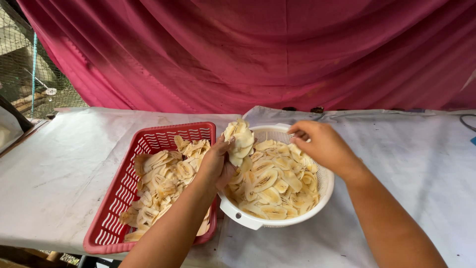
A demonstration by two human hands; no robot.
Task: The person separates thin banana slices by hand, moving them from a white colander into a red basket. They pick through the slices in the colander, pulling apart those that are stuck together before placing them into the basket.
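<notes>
My left hand (216, 163) grips a stack of pale banana slices (238, 141), held upright over the left edge of a round white colander (327, 184). The colander is heaped with long, thin banana slices (274, 181). My right hand (320, 144) hovers over the colander's far rim with its fingers curled downward; whether it pinches a slice cannot be made out. To the left stands a red slotted plastic basket (115, 202) that also holds many banana slices (162, 182).
Both containers rest on a table covered with white sheeting (59, 168). A dark pink cloth (258, 54) hangs behind the table. Wire mesh fencing (29, 74) shows at the far left. A dark cable (466, 121) lies at the right edge.
</notes>
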